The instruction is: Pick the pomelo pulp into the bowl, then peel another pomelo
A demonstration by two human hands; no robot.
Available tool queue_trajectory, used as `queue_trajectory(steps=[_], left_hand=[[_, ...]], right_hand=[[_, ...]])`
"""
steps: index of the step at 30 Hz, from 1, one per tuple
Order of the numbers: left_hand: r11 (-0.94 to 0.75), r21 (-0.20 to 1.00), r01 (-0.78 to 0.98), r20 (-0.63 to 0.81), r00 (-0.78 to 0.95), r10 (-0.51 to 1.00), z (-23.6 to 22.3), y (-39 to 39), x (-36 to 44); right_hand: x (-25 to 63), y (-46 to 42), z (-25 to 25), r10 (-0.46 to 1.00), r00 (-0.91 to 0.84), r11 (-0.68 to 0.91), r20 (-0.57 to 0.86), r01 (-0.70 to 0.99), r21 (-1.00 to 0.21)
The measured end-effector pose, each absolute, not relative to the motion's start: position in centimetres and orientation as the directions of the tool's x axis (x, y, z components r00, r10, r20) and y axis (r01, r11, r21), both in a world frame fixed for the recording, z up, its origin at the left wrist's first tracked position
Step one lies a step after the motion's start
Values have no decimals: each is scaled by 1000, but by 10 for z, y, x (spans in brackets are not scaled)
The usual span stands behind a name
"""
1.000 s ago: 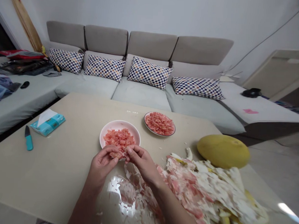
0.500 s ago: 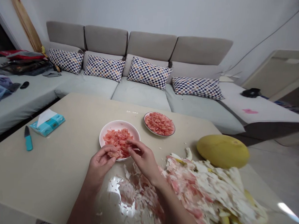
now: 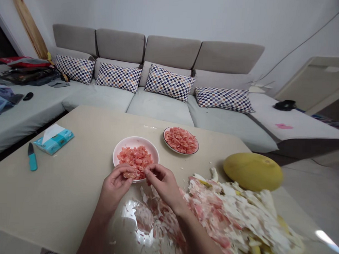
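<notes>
Piece of fruit in the left grip, at the near side of the bowl

Notes taken off the head camera. Left hand, lower middle of the frame: thumb and fingers pinching the piece of fruit, pink and ragged. From here I cannot tell whether it touches the bowl. Right hand, just to the right: thumb and forefinger close together, other fingers curled. I cannot tell whether anything is pinched there. The two sets of fingertips are near each other but apart.

Bowl is white, a little left of centre, with loose pink pulp inside. Plate, thin dark edge, sits up and right of it, covered in more pulp. Both stand on the pale table.

Lower right: broad heap of peel, white, yellow and pinkish. Loose scraps lie left of it, beside the right forearm. Large yellow fruit lies whole just behind the heap.

Mid left: blue tissue pack, a white sheet poking out; teal-handled knife just beside it. Grey sofa with checked cushions across the upper half.
</notes>
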State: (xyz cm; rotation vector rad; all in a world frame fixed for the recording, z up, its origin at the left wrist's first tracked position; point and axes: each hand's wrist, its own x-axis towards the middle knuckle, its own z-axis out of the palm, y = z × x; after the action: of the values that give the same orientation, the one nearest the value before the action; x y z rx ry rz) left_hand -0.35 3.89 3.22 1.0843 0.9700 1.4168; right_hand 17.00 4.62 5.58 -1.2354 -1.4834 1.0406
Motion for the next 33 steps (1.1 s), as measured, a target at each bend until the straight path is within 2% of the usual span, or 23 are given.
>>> queue_trajectory(steps=[2,6,14,18,21,24,26,30,33], left_hand=[[-87,957,-277,81,-34,996,32,38,-4],[11,941,-339,-14,-6,1000,32,37,-4],[-46,945,-324,49,-1,999,35,37,-1],[-77,946,-316,75,-17,997,32,38,-1],[-73,940,-332,71,-19,997,29,39,-2],[-72,934,-349,74,-10,997,27,39,-2],[-75,932,-353,79,-2,997,26,39,-2],[-71,931,-359,77,2,997,27,39,-3],[-72,928,-366,78,2,997,28,39,-3]], right_hand=[[173,50,51,982,-39,187,183,240,-953],[174,53,48,938,-65,341,340,347,-874],[167,44,58,971,-100,235,215,267,-935],[169,51,46,960,-24,273,279,304,-913],[171,55,39,923,-64,368,378,425,-827],[170,54,40,901,-104,420,422,452,-786],[168,51,45,913,-108,400,393,413,-818],[165,45,54,961,-126,274,247,296,-915],[163,42,57,969,-148,234,198,287,-929]])
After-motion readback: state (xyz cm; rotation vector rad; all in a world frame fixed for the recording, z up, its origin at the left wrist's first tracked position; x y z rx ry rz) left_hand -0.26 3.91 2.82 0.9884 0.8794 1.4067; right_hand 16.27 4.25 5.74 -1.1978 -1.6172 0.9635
